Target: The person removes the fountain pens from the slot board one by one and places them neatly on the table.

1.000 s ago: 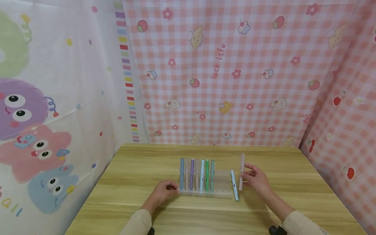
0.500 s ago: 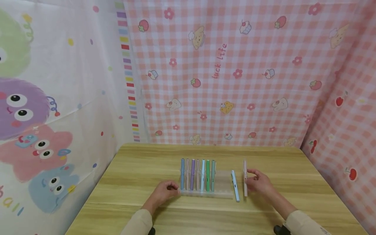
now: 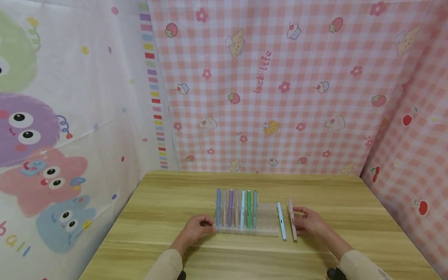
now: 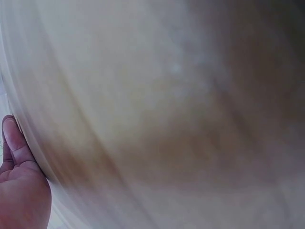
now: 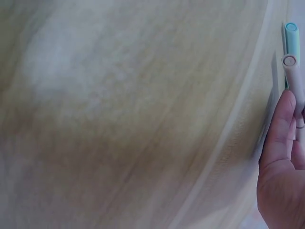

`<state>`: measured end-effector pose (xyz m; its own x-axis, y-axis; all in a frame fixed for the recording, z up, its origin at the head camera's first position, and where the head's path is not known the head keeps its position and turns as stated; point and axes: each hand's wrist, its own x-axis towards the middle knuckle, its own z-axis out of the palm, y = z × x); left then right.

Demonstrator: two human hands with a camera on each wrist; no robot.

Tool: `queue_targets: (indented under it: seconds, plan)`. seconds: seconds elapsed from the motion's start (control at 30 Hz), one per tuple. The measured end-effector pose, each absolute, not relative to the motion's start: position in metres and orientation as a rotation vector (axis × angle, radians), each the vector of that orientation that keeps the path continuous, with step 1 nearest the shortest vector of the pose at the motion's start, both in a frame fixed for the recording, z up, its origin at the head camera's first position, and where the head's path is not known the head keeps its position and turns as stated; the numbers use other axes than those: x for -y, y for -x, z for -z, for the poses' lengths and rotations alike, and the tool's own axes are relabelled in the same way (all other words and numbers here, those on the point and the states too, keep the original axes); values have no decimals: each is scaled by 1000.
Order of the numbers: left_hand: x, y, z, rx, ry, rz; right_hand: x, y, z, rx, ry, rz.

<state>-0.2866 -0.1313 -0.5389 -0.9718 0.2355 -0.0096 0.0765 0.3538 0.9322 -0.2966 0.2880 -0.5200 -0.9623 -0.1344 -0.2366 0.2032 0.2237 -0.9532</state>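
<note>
So, my L hand (image 3: 194, 227) pinches the L end of the clear rack (image 3: 266, 232); a jerk could rattle its 7 pens (image 3: 236, 210). Next, loose blue pen (image 3: 281, 222) on tabletop (image 3: 245, 256); just R, my R hand (image 3: 309, 222) pinches the pink pen (image 3: 291, 213); sloppy release might knock both askew.

Pink checked cloth (image 3: 304, 105) behind wooden table (image 3: 168, 198); white cartoon-print cloth (image 3: 84, 112) left.

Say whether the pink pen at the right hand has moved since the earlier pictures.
Yes: the pink pen has moved down the head view, judged against the light blue pen.
</note>
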Motion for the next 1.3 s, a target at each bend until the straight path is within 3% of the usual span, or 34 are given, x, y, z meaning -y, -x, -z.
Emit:
queue_targets:
  seconds: [1.3]
  plan:
    - [131, 288, 540, -2485, -264, -1659, -266, 311, 528, -2368, -227, 1632]
